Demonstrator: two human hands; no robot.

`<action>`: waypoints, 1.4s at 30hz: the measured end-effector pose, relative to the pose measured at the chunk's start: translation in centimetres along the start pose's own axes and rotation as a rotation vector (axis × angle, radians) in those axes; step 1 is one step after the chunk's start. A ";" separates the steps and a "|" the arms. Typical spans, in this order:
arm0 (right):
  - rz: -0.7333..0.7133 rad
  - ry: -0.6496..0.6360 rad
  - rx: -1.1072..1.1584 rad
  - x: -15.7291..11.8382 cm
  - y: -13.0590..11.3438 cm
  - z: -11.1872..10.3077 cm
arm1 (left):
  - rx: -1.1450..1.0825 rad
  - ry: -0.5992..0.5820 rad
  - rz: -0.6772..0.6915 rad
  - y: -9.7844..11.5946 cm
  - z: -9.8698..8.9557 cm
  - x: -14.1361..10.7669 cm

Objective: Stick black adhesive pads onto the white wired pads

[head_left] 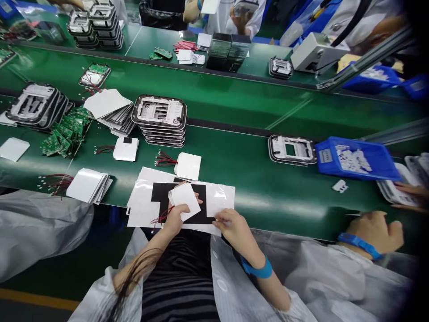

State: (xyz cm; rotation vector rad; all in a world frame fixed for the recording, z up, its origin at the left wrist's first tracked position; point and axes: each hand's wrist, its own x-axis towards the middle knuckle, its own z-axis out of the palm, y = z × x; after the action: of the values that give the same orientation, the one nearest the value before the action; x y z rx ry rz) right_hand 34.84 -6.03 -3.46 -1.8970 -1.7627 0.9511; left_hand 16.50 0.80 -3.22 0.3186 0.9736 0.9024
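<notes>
My left hand (174, 219) grips a small stack of white rectangular pieces (188, 202) with thin red wires (161, 216) trailing to the left. Under it lies a sheet with black and white areas (140, 214), on top of other white sheets at the bench's front edge. My right hand (228, 220) pinches the right part of that sheet, near its lower edge; a blue band is on the wrist. Just behind the sheets rests another white stack with red wires (188, 166). A further wired white stack (87, 185) lies to the left.
Frame stacks (161, 117), fanned white plates (112, 109) and green circuit boards (69, 132) stand back left. At right are a single frame (291, 150), a blue bin (358, 158) and another person's hand (375, 232). People work across the bench.
</notes>
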 end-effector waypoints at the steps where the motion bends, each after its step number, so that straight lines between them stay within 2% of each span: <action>1: 0.018 -0.019 0.010 0.1 -0.1 -0.2 | 0.004 -0.007 0.020 -0.1 0.0 0.0; 4: 0.023 -0.077 0.029 0.5 -0.4 -0.8 | 0.016 -0.036 0.087 -0.4 -0.2 0.2; 9: -0.092 -0.156 0.026 0.5 -1.5 -2.3 | 0.005 -0.038 0.136 -0.9 -0.3 0.5; 14: -0.237 -0.322 0.157 -0.5 -2.4 -5.4 | -0.033 -0.062 0.102 -0.5 -0.3 0.5; 16: -0.261 -0.272 0.304 -0.9 -2.6 -6.8 | -0.058 -0.093 0.063 0.1 -0.2 0.4; 18: -0.283 -0.127 0.446 -0.8 -3.0 -7.7 | -0.090 -0.139 0.018 1.0 0.1 0.0; 20: -0.297 0.008 0.565 -0.3 -3.9 -8.1 | -0.123 -0.204 -0.027 2.1 0.6 -0.7; 22: -0.296 0.081 0.649 0.5 -5.5 -8.1 | -0.146 -0.285 -0.073 3.5 1.3 -1.9; 26: -0.268 0.091 0.714 2.3 -10.0 -8.0 | -0.156 -0.487 -0.115 6.6 2.1 -4.8; 28: -0.252 0.061 0.709 3.0 -12.3 -8.1 | -0.090 -0.535 -0.104 7.9 2.0 -5.8; 31: -0.227 0.051 0.651 3.6 -15.0 -8.1 | 0.034 -0.502 -0.085 9.4 1.4 -6.7; 34: -0.187 0.033 0.557 4.0 -16.7 -7.8 | 0.127 -0.467 -0.078 10.4 0.8 -6.9; 42: -0.093 0.056 0.628 4.5 -18.6 -5.9 | 0.175 -0.371 -0.102 11.9 0.2 -7.4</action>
State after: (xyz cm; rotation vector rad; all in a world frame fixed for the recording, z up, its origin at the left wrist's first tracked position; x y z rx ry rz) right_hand 25.47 1.95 12.36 -1.4101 -1.2945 1.2212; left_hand 8.71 2.30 8.37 0.5585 0.7178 0.6371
